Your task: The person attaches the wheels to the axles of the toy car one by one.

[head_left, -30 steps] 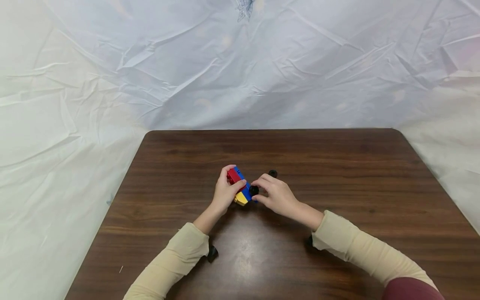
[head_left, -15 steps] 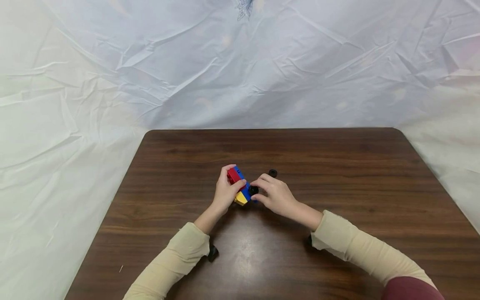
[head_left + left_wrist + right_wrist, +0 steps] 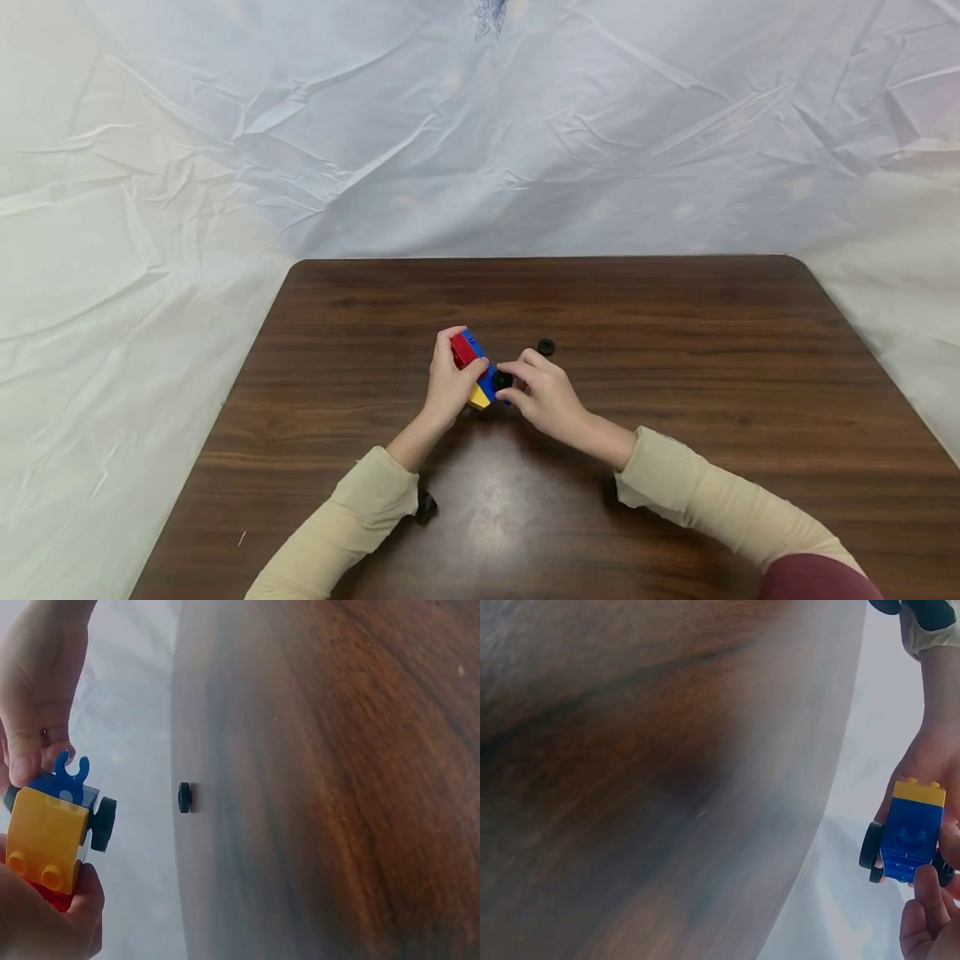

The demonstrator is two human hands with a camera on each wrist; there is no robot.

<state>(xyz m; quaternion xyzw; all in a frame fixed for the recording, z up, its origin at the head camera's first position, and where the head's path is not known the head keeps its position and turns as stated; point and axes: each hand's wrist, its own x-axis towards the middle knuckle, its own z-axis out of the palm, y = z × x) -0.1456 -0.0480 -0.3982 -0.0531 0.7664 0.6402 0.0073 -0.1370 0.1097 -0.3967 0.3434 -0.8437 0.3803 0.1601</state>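
My left hand (image 3: 450,386) grips a toy block car (image 3: 483,379), tilted and raised off the table, with red and yellow bricks on a blue base. Thumb and fingers of my right hand (image 3: 551,398) pinch a black wheel (image 3: 502,381) against the car's side. Seen from the left wrist, a blue hook (image 3: 71,771) sticks out beside the yellow brick (image 3: 46,836), and another black wheel (image 3: 103,825) is on the car's side. Two wheels, the larger black one (image 3: 869,844) in front, show along one flank in the right wrist view. Whether the pinched wheel is fully seated, I cannot tell.
A loose black wheel (image 3: 546,347) lies on the brown wooden table (image 3: 675,333), just beyond my right hand. Pale creased cloth (image 3: 480,150) hangs behind the table and at both sides. Dark wrist devices (image 3: 426,507) sit under the sleeves.
Both hands and the car have shifted slightly to the left. The right hand still pinches the wheel, and the loose wheel on the table now shows whole.
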